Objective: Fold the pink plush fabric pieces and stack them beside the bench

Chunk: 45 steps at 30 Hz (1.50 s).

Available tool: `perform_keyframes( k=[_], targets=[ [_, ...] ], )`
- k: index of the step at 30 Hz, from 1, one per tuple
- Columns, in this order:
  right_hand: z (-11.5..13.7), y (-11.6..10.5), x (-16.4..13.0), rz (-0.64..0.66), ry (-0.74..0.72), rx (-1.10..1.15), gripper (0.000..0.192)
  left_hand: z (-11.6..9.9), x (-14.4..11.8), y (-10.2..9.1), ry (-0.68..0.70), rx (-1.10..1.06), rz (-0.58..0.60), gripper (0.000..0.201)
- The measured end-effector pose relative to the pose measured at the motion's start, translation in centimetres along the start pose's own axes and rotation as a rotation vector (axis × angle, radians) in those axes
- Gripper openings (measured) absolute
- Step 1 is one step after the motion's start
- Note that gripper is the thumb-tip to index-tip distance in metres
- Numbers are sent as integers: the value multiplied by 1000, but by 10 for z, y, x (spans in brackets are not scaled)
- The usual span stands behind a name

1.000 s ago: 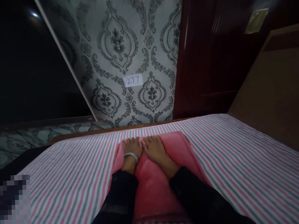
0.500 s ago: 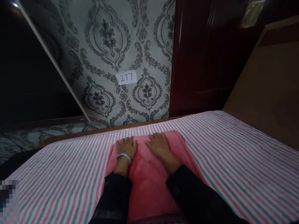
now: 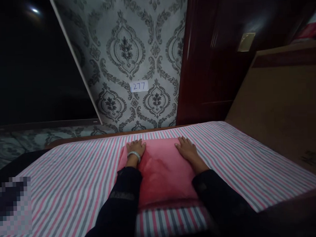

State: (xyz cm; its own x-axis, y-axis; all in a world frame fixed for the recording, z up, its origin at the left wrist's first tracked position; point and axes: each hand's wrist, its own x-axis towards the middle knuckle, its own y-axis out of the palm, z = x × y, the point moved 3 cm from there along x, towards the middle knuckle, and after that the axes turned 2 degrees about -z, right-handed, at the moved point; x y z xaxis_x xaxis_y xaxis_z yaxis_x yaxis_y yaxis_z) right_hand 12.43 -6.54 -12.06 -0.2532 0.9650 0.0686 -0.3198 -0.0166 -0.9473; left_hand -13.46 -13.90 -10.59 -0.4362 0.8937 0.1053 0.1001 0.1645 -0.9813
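Note:
A folded pink piece of plush fabric [image 3: 165, 170] lies flat on a striped cloth [image 3: 79, 176] in front of me. My left hand [image 3: 136, 148] rests palm down on its far left corner, fingers spread, with a pale bangle [image 3: 134, 155] at the wrist. On the far right edge lies my right hand [image 3: 187, 150], also flat with fingers apart. Neither hand grips the fabric. A darker red patch of pile shows in its middle and left part.
A large dark screen [image 3: 37, 67] stands at the left against patterned wallpaper [image 3: 127, 57]. A paper label reading 277 [image 3: 139, 86] is stuck there. A dark red glossy panel [image 3: 197, 68] rises behind the right side, and a big cardboard box [image 3: 282, 103] borders the cloth at right.
My right hand has moved right to the fabric's far right edge, while my left stays near the far left corner. The view has shifted, and more striped cloth shows at the near edge.

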Motion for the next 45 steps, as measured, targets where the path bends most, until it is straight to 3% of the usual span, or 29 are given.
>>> perform_keyframes(
  k=[3,6,9,12,16,21,24,27,33,36,38,42,45],
  targets=[
    [20,-20,-21,-85,-35,-27,60,-4,-13,-20,-2,-77,-2,60],
    [59,-24,-62,-189,-319,-32,58,-13,-52,-32,168,-80,-58,58],
    [90,-1,-106,-175,-586,12,53,-11,-102,-16,346,27,-55,59],
    [93,23,-129,-167,-613,99,53,2,-133,12,373,134,-134,58],
    [68,24,-127,-159,-538,188,60,5,-138,27,371,168,-208,58],
    [18,4,-120,-110,-354,64,67,-7,-144,11,355,128,-183,55],
    [-10,5,-127,-97,-218,-46,65,-8,-156,4,334,106,-145,55],
    [-35,14,-135,-116,-123,-70,63,6,-171,3,251,114,-148,57],
    [-70,23,-154,-188,-89,62,61,57,-212,-1,55,82,-137,58],
    [-50,8,-168,-312,-110,29,62,61,-224,-10,-4,26,-197,58],
    [-16,3,-178,-331,-247,7,61,46,-227,-14,45,11,-261,58],
    [45,20,-192,-178,-531,-13,59,-6,-230,2,349,-9,-214,59],
    [49,40,-195,-131,-551,-20,57,-23,-235,23,440,-10,-192,61]
  ],
)
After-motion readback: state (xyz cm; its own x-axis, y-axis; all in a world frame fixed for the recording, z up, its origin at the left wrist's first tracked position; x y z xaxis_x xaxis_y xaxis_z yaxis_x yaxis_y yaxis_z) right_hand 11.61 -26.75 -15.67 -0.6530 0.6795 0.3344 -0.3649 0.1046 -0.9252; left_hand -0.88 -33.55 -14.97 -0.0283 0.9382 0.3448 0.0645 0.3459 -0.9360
